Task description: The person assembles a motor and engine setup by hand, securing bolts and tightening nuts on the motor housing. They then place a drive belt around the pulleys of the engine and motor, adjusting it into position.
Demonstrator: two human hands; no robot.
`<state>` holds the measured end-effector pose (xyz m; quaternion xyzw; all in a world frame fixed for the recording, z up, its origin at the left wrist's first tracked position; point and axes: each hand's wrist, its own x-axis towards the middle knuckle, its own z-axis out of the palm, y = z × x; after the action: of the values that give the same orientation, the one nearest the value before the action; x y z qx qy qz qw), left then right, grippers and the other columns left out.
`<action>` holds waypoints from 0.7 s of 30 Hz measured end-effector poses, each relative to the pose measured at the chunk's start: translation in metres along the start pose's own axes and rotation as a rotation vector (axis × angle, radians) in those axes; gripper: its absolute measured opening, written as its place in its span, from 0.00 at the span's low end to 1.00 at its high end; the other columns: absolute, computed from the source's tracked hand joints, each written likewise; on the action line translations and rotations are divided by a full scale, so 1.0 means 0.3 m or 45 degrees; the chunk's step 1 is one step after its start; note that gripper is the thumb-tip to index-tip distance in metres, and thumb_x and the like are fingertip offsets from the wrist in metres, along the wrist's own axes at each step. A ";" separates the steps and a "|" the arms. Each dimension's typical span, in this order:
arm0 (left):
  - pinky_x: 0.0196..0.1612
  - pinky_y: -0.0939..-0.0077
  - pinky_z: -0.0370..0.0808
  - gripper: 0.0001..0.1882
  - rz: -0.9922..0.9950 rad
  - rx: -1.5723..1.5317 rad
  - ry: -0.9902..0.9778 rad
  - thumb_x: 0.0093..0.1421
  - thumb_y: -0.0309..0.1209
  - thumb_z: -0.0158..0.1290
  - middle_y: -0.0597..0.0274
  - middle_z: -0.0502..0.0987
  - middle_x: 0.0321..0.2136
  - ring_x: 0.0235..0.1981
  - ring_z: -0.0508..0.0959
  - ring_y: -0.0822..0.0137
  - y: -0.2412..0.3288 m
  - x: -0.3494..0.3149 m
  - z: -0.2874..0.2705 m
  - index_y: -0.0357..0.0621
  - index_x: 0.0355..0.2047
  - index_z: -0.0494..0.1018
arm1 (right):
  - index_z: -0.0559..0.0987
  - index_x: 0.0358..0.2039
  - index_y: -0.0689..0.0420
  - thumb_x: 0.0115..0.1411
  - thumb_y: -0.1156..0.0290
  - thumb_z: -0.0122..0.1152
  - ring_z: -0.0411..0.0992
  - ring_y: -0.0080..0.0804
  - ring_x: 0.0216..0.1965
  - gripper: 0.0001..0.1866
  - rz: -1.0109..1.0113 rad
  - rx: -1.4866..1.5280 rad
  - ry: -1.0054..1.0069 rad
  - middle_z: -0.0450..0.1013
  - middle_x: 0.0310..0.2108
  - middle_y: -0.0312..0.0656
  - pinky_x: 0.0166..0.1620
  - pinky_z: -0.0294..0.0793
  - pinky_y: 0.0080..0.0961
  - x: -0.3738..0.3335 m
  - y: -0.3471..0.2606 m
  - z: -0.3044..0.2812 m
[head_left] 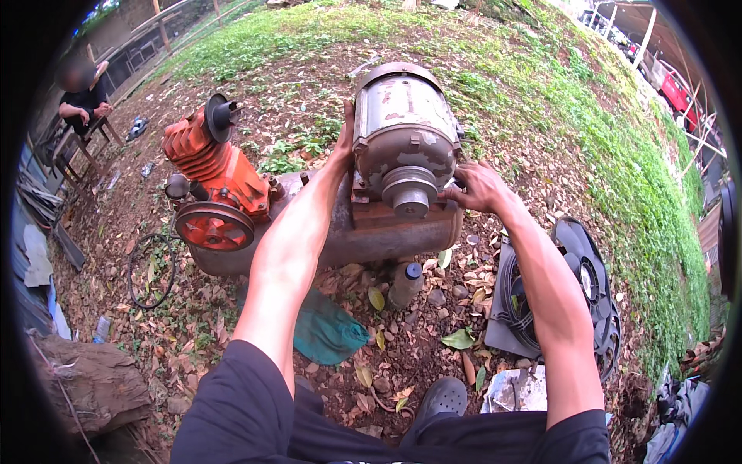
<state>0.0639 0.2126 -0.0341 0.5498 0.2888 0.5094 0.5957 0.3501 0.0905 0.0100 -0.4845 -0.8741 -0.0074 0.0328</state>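
Note:
A worn grey electric motor (406,108) with a stepped pulley (410,191) on its near end sits on the mount of a rusty horizontal air tank (340,246). My left hand (347,138) presses along the motor's left side, its fingers mostly hidden behind the casing. At the motor's lower right, my right hand (481,188) is closed with bent fingers against its base; the fingertips are partly hidden. To the left on the same tank stands an orange compressor pump (224,174) with a red-spoked pulley wheel (215,226).
A black fan (580,282) lies right of my right forearm. Between tank and feet are a bottle with a blue cap (406,284) and a green cloth (328,329). A thin black loop (152,271) lies left. Another person (85,108) sits far left. Leafy ground slopes around.

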 end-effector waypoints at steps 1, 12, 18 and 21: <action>0.59 0.61 0.66 0.50 -0.010 0.014 -0.004 0.60 0.71 0.22 0.42 0.70 0.53 0.56 0.71 0.55 -0.011 0.004 0.014 0.35 0.57 0.64 | 0.75 0.51 0.51 0.58 0.35 0.50 0.71 0.45 0.50 0.34 -0.010 -0.009 0.012 0.75 0.42 0.51 0.58 0.60 0.49 -0.008 0.015 0.006; 0.58 0.63 0.65 0.53 -0.037 0.239 0.064 0.59 0.72 0.20 0.41 0.73 0.50 0.56 0.71 0.55 -0.061 0.023 0.003 0.33 0.54 0.68 | 0.76 0.43 0.60 0.57 0.38 0.53 0.72 0.47 0.42 0.34 -0.108 -0.059 0.107 0.74 0.32 0.51 0.51 0.63 0.41 0.002 0.081 0.061; 0.58 0.64 0.64 0.54 -0.025 0.517 0.185 0.59 0.72 0.18 0.40 0.74 0.49 0.56 0.71 0.55 -0.079 -0.051 -0.046 0.32 0.52 0.71 | 0.78 0.39 0.58 0.54 0.44 0.60 0.73 0.50 0.26 0.27 0.006 0.039 0.055 0.73 0.22 0.50 0.33 0.71 0.42 -0.012 0.076 0.074; 0.58 0.65 0.64 0.55 0.001 0.665 0.282 0.58 0.72 0.18 0.40 0.75 0.48 0.55 0.71 0.55 -0.058 -0.108 -0.035 0.32 0.51 0.72 | 0.79 0.37 0.59 0.54 0.47 0.60 0.74 0.52 0.29 0.25 0.018 0.072 0.027 0.75 0.25 0.54 0.37 0.72 0.43 -0.001 0.047 0.052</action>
<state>0.0493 0.1885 -0.0602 0.6258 0.4733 0.4748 0.3985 0.3615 0.0984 -0.0058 -0.4895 -0.8701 0.0123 0.0559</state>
